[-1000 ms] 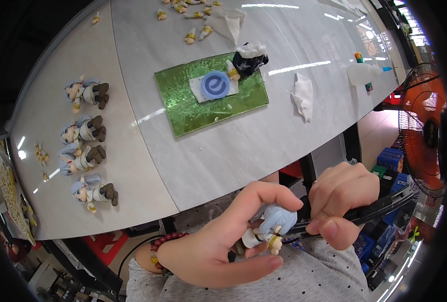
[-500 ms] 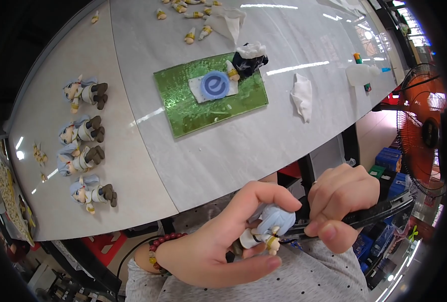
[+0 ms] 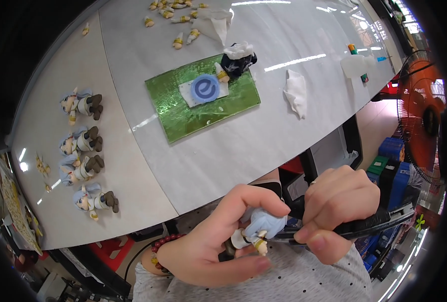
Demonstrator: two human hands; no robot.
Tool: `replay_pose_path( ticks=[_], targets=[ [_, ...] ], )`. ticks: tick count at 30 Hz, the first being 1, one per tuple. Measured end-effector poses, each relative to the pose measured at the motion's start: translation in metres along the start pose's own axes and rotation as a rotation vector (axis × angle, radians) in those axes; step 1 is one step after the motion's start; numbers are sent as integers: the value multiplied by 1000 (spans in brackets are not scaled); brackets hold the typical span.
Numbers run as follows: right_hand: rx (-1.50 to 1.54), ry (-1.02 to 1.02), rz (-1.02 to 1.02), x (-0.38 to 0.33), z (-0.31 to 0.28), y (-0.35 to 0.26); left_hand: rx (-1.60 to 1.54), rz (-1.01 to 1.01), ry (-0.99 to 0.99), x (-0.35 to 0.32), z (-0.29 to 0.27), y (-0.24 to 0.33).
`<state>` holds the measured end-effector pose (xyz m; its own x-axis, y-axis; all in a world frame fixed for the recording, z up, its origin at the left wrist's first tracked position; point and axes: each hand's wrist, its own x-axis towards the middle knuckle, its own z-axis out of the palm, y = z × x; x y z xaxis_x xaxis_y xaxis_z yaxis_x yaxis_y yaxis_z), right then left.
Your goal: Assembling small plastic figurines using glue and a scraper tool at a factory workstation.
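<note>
My left hand (image 3: pixel 216 246) grips a small doll figure (image 3: pixel 256 230) with pale blue hair and a white body, held close to my chest below the table edge. My right hand (image 3: pixel 336 214) is closed around a black utility knife (image 3: pixel 369 226), whose front end reaches the figure. Both hands touch around the figure. A beaded bracelet (image 3: pixel 159 249) circles my left wrist.
A green cutting mat (image 3: pixel 183 113) lies on the grey table (image 3: pixel 223 156), with a blue round disc (image 3: pixel 205 88) and a dark-clothed figure (image 3: pixel 236 60) on it. Several finished figures (image 3: pixel 85 166) lie in a row at left. Small loose parts (image 3: pixel 178 20), a white cloth (image 3: pixel 296 93), an orange fan (image 3: pixel 422 116) at right.
My hands have barely shifted; the figure and the knife stay together in the same grip.
</note>
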<state>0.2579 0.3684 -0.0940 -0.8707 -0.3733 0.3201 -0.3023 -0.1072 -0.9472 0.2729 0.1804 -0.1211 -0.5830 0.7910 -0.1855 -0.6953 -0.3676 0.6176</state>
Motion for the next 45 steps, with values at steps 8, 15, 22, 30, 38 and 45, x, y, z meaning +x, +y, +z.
replay_pose_path(
  ticks=[8, 15, 22, 30, 38, 45],
  targets=[
    [-7, 24, -4, -1, 0, 2, 16, -1, 91, 1, 2, -1],
    [117, 209, -168, -10, -3, 3, 144, 306, 26, 7, 1, -4],
    [151, 258, -108, -15, 10, 11, -28, 323, -53, 2, -2, -7],
    [238, 518, -351, -16, 3, 12, -63, 250, -34, 0, 0, -1],
    [-1112, 461, 280, 23, -57, 31, -35, 295, 204, 0, 9, -1],
    [-1125, 531, 110, 18, -32, 24, 69, 414, 113, -12, 3, -1]
  ],
)
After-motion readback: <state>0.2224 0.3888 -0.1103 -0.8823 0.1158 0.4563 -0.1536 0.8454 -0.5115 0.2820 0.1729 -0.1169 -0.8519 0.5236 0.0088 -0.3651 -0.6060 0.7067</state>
